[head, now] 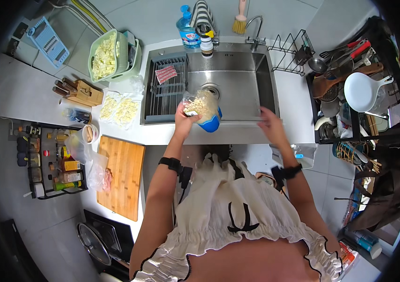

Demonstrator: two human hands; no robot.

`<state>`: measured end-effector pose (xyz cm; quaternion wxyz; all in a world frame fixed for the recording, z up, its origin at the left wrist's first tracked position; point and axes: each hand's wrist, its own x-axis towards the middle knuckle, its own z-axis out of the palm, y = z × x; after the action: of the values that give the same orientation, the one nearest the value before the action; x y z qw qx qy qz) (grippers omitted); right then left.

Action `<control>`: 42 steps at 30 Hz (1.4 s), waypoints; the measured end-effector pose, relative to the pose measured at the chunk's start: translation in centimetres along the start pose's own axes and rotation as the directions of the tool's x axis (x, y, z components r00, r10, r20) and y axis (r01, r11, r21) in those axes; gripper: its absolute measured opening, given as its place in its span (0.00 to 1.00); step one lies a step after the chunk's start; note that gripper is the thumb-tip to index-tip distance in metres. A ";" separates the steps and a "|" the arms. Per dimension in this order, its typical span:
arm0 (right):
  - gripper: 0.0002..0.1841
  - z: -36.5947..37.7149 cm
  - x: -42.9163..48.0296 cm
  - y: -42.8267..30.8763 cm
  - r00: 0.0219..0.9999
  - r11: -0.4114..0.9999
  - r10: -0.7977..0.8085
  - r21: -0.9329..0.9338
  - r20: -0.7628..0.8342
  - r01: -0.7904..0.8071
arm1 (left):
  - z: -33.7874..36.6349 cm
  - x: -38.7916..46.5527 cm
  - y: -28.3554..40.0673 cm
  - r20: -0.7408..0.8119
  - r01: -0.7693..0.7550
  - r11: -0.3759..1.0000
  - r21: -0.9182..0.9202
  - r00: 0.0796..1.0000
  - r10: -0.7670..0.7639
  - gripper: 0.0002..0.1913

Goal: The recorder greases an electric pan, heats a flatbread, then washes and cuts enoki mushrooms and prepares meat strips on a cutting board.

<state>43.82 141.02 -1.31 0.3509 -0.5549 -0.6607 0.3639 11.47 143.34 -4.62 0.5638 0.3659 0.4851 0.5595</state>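
Observation:
My left hand (184, 124) grips a clear plastic pack of enoki mushrooms (202, 104) with a blue end, above the front of the stainless steel sink (235, 79). Pale stems show through the film. Near the sink's front right corner, my right hand (272, 124) holds nothing that I can see, its fingers somewhat apart and slightly blurred. A grey drying rack (167, 90) sits in the sink's left side, with a flat pack of pinkish-red sticks (166, 74) on it. The drain lies partly behind the mushroom pack.
Left of the sink, a green basket (116, 75) contains chopped pale leaves, beside torn mushroom-like pieces (126, 112) on white sheets. A knife block (87, 93) and a wooden cutting board (120, 176) stand further left. A faucet (255, 40) rises behind; a wire rack (289, 67) is right.

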 end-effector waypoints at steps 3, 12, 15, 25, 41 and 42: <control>0.24 4.6 4.4 -9.2 0.936 0.935 -0.352 -0.021 0.022 0.353 | 0.5 -0.1 0.1 0.061 -0.008 0.999 0.046 0.998 0.005 0.27; 0.08 11.3 8.6 -8.1 0.923 0.920 -0.044 0.376 0.381 -0.111 | 0.3 -1.1 -1.8 0.056 -0.027 0.993 -0.116 0.998 0.033 0.48; 0.10 13.4 9.1 -8.2 0.907 0.819 -0.036 0.532 0.419 -0.213 | 0.3 -0.6 -2.8 0.072 -0.023 0.992 -0.121 0.997 0.032 0.44; 0.15 14.9 6.9 -9.1 0.835 0.876 -0.059 0.429 0.547 -0.220 | -1.2 0.3 -6.1 -0.178 -0.049 0.984 -0.171 0.984 0.018 0.39; 0.27 11.3 7.9 -17.2 0.813 0.762 -0.581 -0.327 0.035 0.559 | 1.2 -1.4 4.7 0.064 -0.178 0.979 -0.100 0.981 0.185 0.32; 0.30 11.3 7.6 -17.4 0.790 0.718 -0.611 -0.383 0.051 0.580 | 1.5 -1.5 5.4 0.066 -0.180 0.979 -0.098 0.980 0.187 0.32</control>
<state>24.62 145.41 8.78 0.3609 -0.3836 -0.8468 0.0745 11.51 142.67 1.12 0.5437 0.4035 0.4017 0.6167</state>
